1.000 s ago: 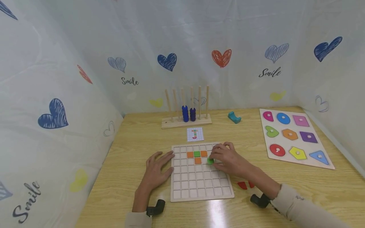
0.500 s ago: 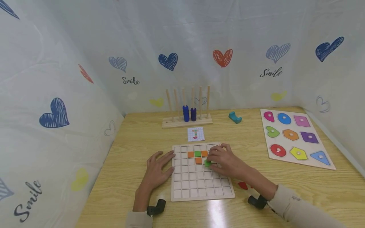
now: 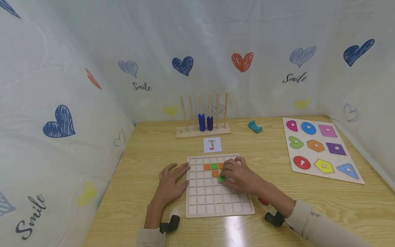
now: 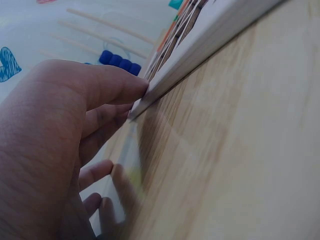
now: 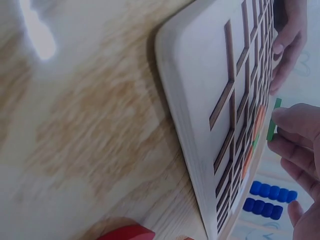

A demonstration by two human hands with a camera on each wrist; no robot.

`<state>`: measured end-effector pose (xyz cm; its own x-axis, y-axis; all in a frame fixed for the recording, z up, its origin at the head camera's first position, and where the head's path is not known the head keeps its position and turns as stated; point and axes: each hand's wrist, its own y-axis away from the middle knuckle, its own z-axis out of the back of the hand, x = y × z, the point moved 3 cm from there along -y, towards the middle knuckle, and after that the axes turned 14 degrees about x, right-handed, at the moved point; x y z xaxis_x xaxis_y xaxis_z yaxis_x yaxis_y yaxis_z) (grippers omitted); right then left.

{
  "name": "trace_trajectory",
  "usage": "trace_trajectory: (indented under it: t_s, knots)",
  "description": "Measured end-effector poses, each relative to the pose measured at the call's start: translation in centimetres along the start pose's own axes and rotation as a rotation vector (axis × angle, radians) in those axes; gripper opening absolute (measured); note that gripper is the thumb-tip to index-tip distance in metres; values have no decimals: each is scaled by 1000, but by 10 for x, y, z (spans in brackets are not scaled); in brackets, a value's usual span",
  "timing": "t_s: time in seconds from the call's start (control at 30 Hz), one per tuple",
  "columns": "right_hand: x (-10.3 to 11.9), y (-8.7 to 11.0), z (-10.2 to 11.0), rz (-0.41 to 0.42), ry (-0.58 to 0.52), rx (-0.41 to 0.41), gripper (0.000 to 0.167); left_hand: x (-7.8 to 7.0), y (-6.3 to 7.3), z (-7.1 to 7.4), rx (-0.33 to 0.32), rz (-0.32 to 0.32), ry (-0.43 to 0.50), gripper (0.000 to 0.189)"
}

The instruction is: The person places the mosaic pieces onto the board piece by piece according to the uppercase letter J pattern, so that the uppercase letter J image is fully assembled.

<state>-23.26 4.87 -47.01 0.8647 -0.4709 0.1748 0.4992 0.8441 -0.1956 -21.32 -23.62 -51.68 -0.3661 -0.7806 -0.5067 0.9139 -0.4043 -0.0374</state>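
The wooden grid board lies flat on the table, with orange and green square tiles set in its upper cells. My right hand pinches a green square tile over the board, just below an orange tile. In the right wrist view that green tile stands edge-on between thumb and fingers, above the board's surface. My left hand rests on the table at the board's left side. Seen from the left wrist, its thumb and fingertips touch the board's edge.
A pattern card lies behind the board, and a peg stand with blue beads is farther back. A teal block sits to its right. At right is a shape puzzle. A red piece lies beneath my right forearm.
My right hand has moved left and slightly down across the board with the green tile, coming beside and below the orange tile. The left hand stays at the board's edge.
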Motion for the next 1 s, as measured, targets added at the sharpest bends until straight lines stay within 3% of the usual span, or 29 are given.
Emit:
trace_trajectory:
  t_s: [1.0]
  knots:
    - [10,-10,-13,20,65,35,16,1,0,1,12,4,1,51]
